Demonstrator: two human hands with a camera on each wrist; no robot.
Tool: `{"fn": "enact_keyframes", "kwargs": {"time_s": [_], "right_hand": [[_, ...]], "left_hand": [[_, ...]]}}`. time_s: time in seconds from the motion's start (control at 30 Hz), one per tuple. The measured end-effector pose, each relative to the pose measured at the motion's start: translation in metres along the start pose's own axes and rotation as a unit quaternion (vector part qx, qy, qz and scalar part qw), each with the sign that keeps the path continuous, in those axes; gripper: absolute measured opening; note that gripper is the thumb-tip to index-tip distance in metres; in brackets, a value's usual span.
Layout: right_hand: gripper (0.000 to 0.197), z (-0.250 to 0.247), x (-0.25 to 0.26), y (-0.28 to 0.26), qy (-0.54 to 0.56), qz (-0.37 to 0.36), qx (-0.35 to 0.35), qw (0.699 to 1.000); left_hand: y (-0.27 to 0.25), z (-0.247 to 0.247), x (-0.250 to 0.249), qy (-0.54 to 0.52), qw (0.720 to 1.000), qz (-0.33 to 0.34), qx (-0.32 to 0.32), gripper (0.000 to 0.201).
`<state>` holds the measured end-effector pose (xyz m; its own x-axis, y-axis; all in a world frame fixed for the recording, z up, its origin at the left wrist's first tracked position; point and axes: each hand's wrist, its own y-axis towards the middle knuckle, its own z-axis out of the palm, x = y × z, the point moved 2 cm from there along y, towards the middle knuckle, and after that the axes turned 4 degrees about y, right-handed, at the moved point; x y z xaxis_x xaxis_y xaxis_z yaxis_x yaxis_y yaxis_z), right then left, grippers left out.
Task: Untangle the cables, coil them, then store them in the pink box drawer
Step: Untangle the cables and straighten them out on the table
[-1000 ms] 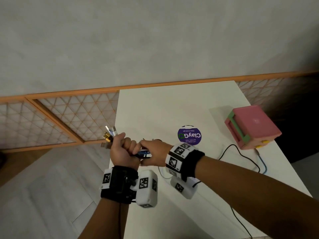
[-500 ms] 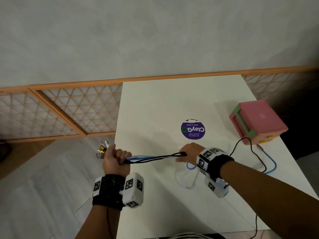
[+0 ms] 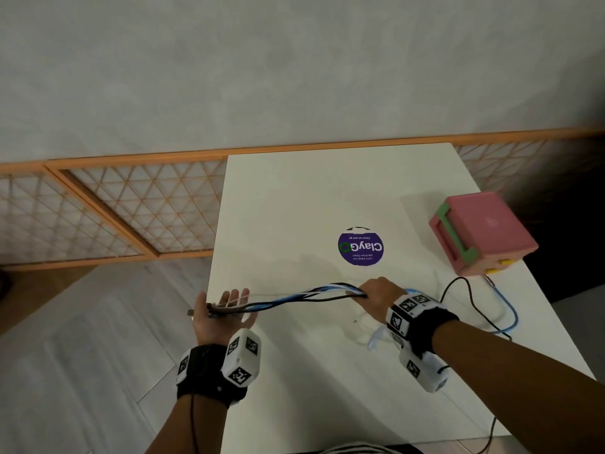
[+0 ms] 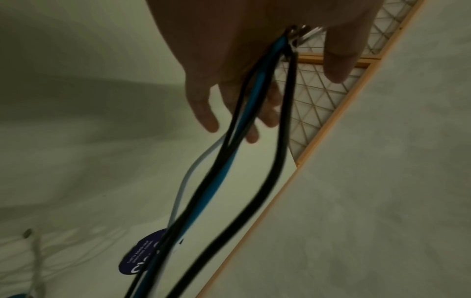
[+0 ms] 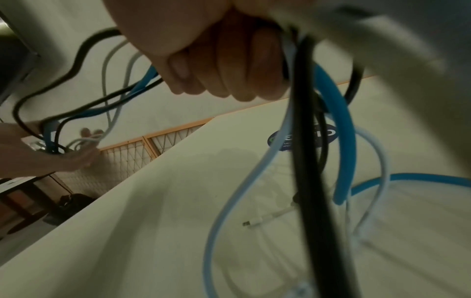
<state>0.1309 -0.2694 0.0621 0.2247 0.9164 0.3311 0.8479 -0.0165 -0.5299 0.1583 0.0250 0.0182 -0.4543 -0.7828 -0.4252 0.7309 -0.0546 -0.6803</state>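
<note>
A twisted bundle of black, blue and white cables [image 3: 294, 298] stretches above the white table [image 3: 311, 191] between my two hands. My left hand [image 3: 226, 312] is at the table's left edge, palm up with fingers straight, and the plug ends lie across the palm [image 4: 254, 60]. My right hand [image 3: 376, 294] grips the bundle in a fist [image 5: 216, 60]. Behind it the cables [image 5: 305, 141] hang in loose loops onto the table. The pink box [image 3: 481, 231] with a green handle stands at the right edge, its drawer closed.
A purple round sticker [image 3: 360, 246] lies at the table's centre. Black and blue cable tails [image 3: 504, 309] trail right, toward the box and the table's front edge. A white plug [image 5: 257, 220] rests on the table. An orange lattice screen [image 3: 114, 208] stands left.
My hands have drawn apart, the right sliding rightward along the bundle. My left hand went from a fist around the plug ends to an open palm with them lying on it.
</note>
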Motion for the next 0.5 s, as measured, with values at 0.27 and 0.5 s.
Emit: {"fn": "enact_keyframes", "kwargs": {"time_s": [0.27,0.5], "right_hand": [[0.046,0.005,0.008,0.002,0.007,0.005,-0.006,1.000],[0.040,0.010,0.026,0.001,-0.031,0.009,0.001,0.999]], "left_hand": [[-0.006,0.000,0.039,0.060,0.992,-0.109,0.017,0.081],[-0.018,0.042,0.082,0.265,0.941,-0.201,0.065,0.075]]}}
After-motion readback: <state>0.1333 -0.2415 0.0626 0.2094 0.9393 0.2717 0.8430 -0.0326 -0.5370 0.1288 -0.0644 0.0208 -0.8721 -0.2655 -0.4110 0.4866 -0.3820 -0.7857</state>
